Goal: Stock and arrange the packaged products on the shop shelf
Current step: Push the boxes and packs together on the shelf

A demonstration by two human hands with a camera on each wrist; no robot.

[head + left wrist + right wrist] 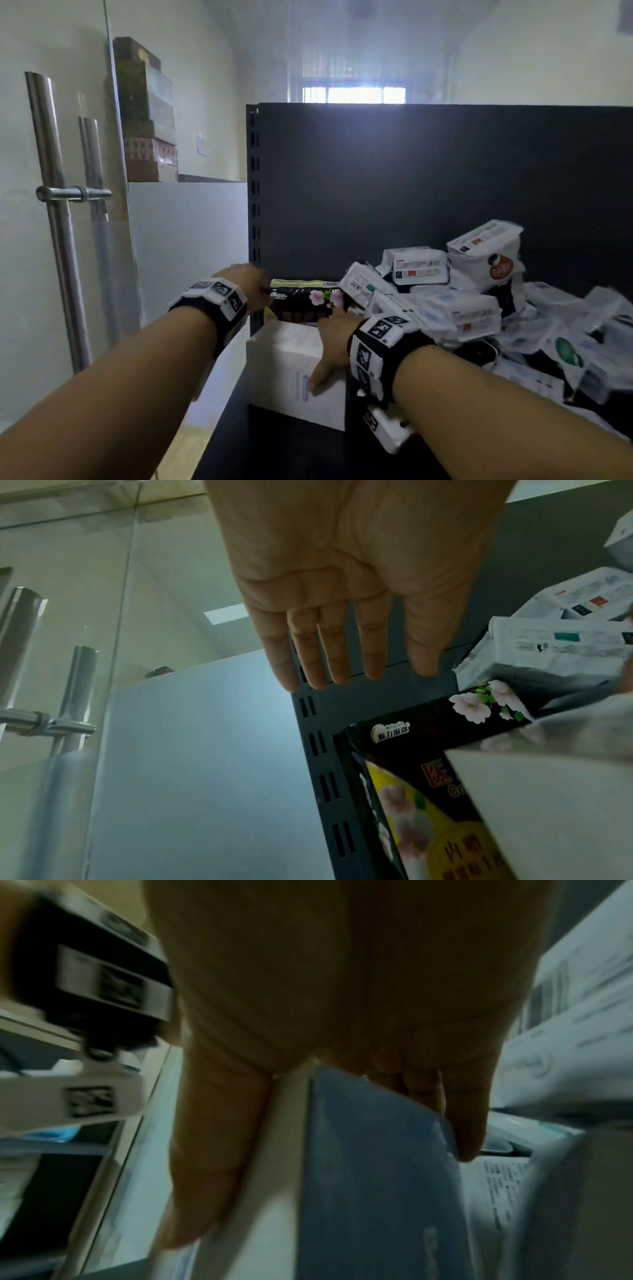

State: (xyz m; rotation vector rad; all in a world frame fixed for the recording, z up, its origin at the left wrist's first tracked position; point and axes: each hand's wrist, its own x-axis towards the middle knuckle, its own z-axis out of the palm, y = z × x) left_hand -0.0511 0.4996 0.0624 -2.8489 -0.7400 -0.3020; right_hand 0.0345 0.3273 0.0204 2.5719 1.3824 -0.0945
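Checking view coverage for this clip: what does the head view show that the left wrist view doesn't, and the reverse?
Head only: the right hand gripping the white box, thumb on its front face, and the whole pile of white packets. Left wrist only: the left hand from the palm side, fingers straight and holding nothing. Both: the black floral pack at the shelf upright.

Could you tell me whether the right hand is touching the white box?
Touching: the head view shows the right hand gripping the white box, thumb on its top.

Left hand [346, 593]: forearm extended forward, fingers straight and slightly spread, palm flat, holding nothing | Right hand [330, 346]: forearm extended, thumb splayed apart from fingers, clasping a box | Both wrists: banded camera mounts
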